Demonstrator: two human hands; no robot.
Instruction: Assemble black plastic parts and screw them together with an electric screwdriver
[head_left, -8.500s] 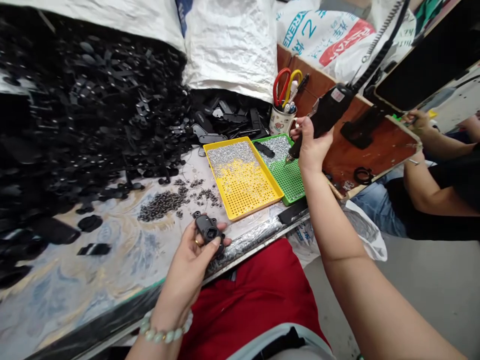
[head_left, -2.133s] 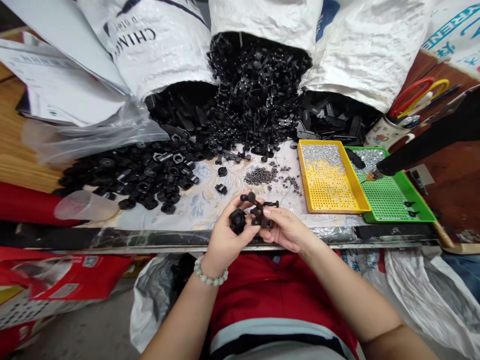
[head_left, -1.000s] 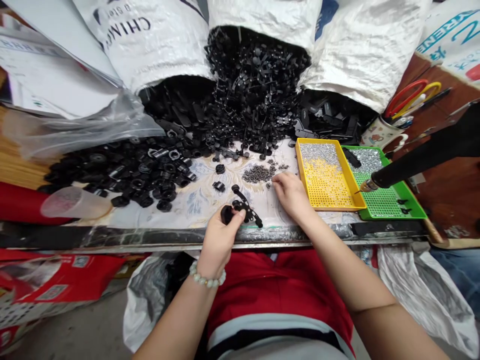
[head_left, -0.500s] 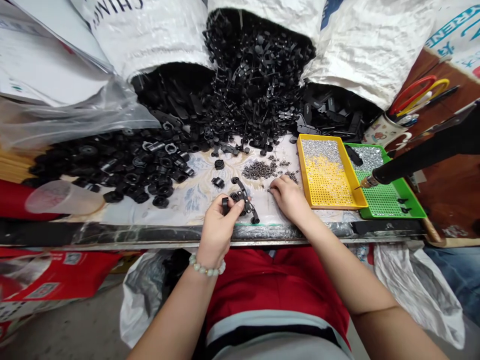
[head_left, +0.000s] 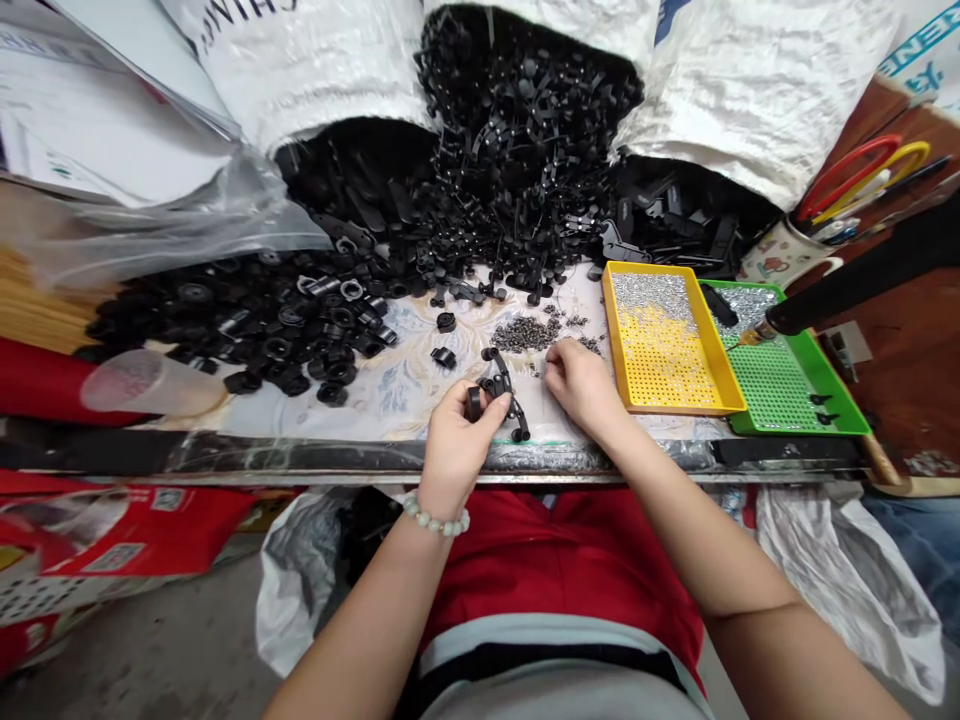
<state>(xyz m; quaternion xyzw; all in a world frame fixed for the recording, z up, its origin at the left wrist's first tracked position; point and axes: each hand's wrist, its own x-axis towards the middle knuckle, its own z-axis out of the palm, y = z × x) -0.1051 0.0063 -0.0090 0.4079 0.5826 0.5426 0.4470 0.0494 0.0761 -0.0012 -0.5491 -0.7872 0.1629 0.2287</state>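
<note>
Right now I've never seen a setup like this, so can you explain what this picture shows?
There's no machine here, just a person's two bare hands, seen from one camera worn on their head and looking forward and down. The left hand holds a black part. The right hand is low over the patterned table top, its fingertips near a small heap of dark metal bits. Farther back, black parts spill from white sacks. To the right sit a yellow tray and a green tray, both perforated and holding small silver pieces.
</note>
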